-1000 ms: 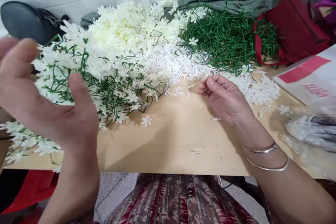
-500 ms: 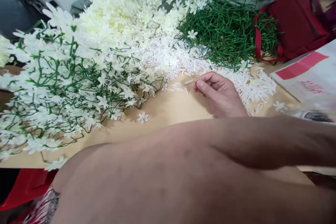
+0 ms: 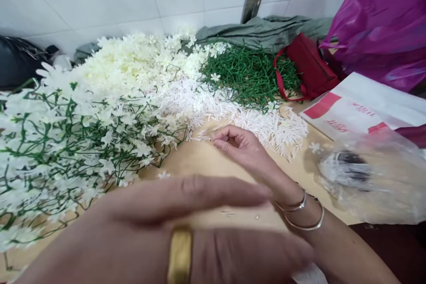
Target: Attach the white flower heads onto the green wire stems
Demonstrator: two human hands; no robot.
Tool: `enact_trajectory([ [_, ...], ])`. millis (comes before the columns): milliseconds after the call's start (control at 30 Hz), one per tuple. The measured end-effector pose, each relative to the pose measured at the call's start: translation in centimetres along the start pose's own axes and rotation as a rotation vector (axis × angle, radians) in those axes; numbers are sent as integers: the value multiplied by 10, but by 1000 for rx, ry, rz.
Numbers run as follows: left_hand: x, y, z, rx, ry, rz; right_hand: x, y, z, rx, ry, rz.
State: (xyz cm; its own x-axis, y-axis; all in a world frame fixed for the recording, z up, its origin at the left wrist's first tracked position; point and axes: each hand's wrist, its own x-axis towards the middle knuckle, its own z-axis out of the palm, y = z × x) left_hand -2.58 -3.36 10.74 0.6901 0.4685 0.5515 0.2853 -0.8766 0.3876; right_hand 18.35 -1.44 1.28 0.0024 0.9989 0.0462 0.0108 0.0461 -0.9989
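The white paper package [image 3: 362,108] with red blocks bears small red print, perhaps a few characters, too blurred to read.

The left hand [image 3: 173,230] is held flat at 6 o'clock, fingers stretched toward 3; the right hand [image 3: 241,148] is curled shut, pointed toward 10.

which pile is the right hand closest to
The white stamen pile: the right hand rests at its edge; green stems and cream petals lie farther back.
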Motion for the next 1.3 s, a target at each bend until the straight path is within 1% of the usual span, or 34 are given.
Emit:
enact_trajectory([
  [33, 11, -1, -7, -17, -22, 6, 0, 2, 1, -15, -9, -13],
  [67, 24, -3, -12, -61, -129, -21, 0, 4, 2, -47, -29, -24],
  [100, 38, -6, -14, -84, -284, -52, 0, 6, 3, -90, -36, -44],
  [133, 51, -12, -13, -75, -398, -64, -1, 7, 3, -167, -20, -87],
  [167, 64, -21, -9, -34, -452, -86, 0, 8, 3, -265, -10, -128],
  [200, 75, -32, -2, 23, -467, -114, 0, 8, 3, -334, 18, -147],
  [233, 85, -45, 7, 87, -444, -152, 1, 6, 2, -422, 27, -156],
  [300, 101, -72, 28, 201, -355, -212, 5, 0, 1, -712, 44, -156],
  [367, 113, -95, 52, 260, -325, -242, 13, -6, 0, -1010, 99, -137],
  [433, 124, -111, 75, 271, -304, -251, 23, -6, 2, -1218, 186, -98],
  [467, 129, -117, 85, 276, -293, -253, 29, -5, 3, -1285, 215, -75],
  [500, 134, -122, 94, 293, -286, -263, 34, -1, 4, -1325, 228, -59],
  [600, 146, -136, 114, 393, -290, -302, 41, 12, 7, -1351, 221, -127],
  [733, 156, -152, 126, 486, -343, -292, 35, 21, 4, -1287, 187, -211],
  [867, 158, -159, 126, 500, -374, -312, 30, 17, -6, -1192, 213, -219],
  [933, 157, -159, 122, 489, -376, -322, 32, 15, -11, -1141, 254, -216],
  [1000, 153, -159, 114, 457, -338, -332, 35, 15, -15, -1090, 288, -219],
  [1067, 147, -160, 103, 428, -249, -357, 37, 16, -18, -1034, 299, -236],
  [1167, 137, -158, 84, 355, -32, -373, 38, 18, -19, -927, 254, -256],
  [1233, 129, -153, 73, 236, 106, -361, 36, 17, -17, -852, 209, -257],
  [1267, 123, -150, 68, 149, 153, -365, 35, 17, -16, -815, 197, -259],
  [1300, 117, -146, 65, 56, 175, -382, 35, 17, -15, -780, 195, -266],
])
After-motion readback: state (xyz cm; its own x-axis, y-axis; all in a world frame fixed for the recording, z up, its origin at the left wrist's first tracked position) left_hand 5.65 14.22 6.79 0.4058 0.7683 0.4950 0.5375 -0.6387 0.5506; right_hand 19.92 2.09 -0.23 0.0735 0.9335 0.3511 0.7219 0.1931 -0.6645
